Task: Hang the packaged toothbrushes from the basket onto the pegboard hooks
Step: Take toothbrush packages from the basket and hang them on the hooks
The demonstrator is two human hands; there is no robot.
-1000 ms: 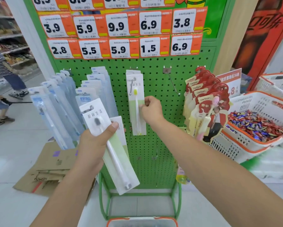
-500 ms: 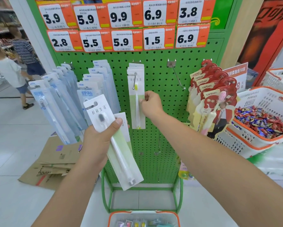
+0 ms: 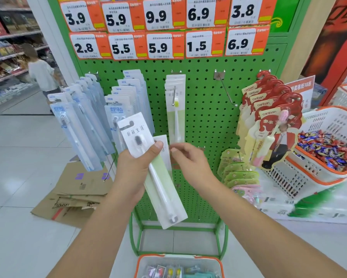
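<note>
- At the bottom centre of the frame, the orange-rimmed basket (image 3: 179,257) sits on the floor, with more coloured packs visible inside — stock that looks yet to be hung.
- Just above it, mid-frame, the left hand (image 3: 135,169) clamps a small stack of packaged toothbrushes (image 3: 158,171), thumb pressed across the white card of the front pack; a second pack peeks out behind it on the right.
- The right hand (image 3: 190,163), just right of the stack, has its fingertips (image 3: 173,150) drawn together at the rear pack's upper edge; whether they already pinch it cannot be told through the motion blur.
- Behind the hands, at centre, matching green-and-white packs (image 3: 175,109) already hang on one hook of the green pegboard (image 3: 204,109), so the job appears partly done.
- To the right of them, a bare hook (image 3: 225,89) juts out from the board.
</note>
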